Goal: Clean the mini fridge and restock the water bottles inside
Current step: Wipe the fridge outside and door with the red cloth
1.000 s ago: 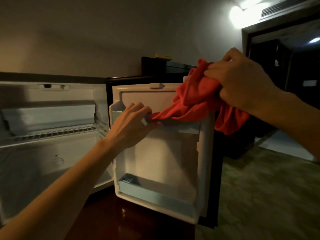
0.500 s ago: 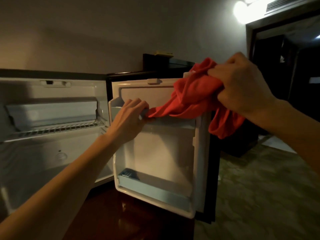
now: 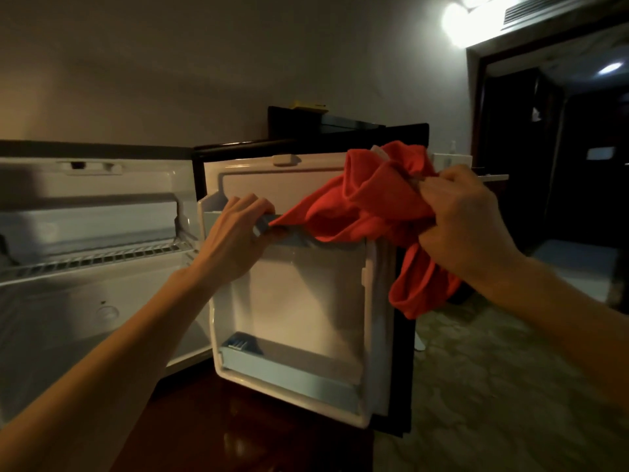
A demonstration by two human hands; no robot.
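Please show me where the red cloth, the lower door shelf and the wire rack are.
red cloth (image 3: 371, 206): head view, on the bunched middle folds.
lower door shelf (image 3: 289, 374): head view, on its front rail.
wire rack (image 3: 92, 258): head view, on the bars inside the fridge.

We're in a pretty dim room here. Plain wall behind everything, lit warm by a bright lamp up in the top right corner, with a vent just beside it. To the right there's a dark doorway with another ceiling light glowing further in. The floor on the right looks like mottled greenish carpet, and down at the bottom we've got a glossy dark wood surface.
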